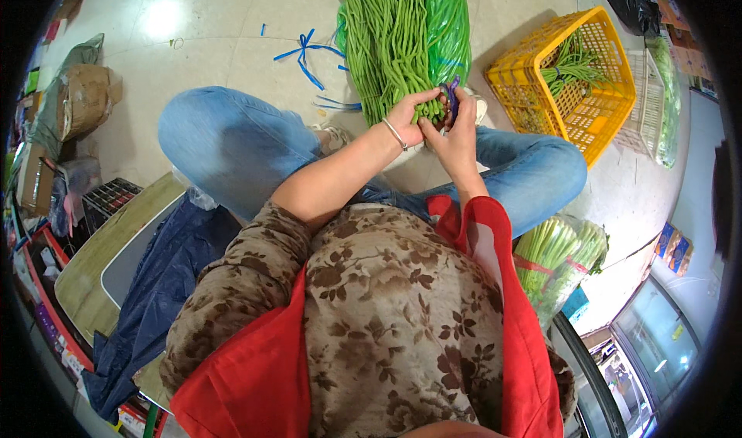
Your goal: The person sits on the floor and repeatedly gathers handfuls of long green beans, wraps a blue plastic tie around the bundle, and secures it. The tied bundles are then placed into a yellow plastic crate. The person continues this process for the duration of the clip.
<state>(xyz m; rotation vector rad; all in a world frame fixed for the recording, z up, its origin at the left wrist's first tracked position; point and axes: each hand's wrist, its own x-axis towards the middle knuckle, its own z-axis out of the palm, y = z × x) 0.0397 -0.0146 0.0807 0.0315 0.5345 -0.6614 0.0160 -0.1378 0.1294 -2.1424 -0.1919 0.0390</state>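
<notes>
My left hand, with a silver bangle at the wrist, is closed around the cut ends of a small bunch of green yardlong beans. My right hand grips a purple tie at the right side of this bunch. Part of the tie is hidden behind my fingers, so I cannot tell whether it goes all the way round. Just beyond both hands lies a large heap of yardlong beans, on and beside a green plastic bag on the floor.
A yellow plastic crate at the right holds tied yardlong beans. Blue strapping pieces lie on the tiles at the left. Wrapped green vegetables stand by my right leg. A cardboard roll and a board are leftward.
</notes>
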